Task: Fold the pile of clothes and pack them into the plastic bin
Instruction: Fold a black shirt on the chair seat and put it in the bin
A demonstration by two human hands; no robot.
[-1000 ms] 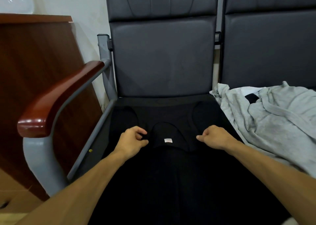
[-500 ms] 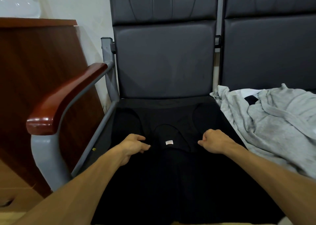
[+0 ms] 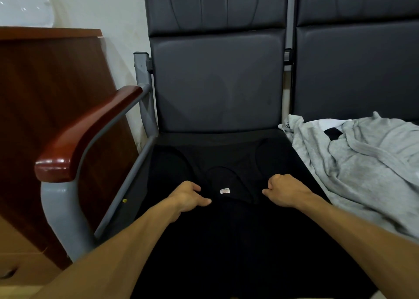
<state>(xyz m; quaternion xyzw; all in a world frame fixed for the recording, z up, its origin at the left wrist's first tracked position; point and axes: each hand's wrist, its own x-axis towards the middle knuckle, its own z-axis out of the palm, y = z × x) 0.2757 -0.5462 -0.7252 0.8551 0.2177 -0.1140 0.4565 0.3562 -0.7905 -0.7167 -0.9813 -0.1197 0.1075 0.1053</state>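
The small white neck label (image 3: 224, 191) on the black garment (image 3: 226, 242) carries print too small to read.

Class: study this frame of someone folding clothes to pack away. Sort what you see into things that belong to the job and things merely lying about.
Part of the job:
black garment, spread on the seat
left hand and right hand, either side of its label
grey garment, crumpled, waiting

Just there:
wooden armrest
wooden cabinet
seat backs

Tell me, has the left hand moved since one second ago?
Yes. The left hand has slid toward the white label on the black shirt; the gap between them is smaller now.
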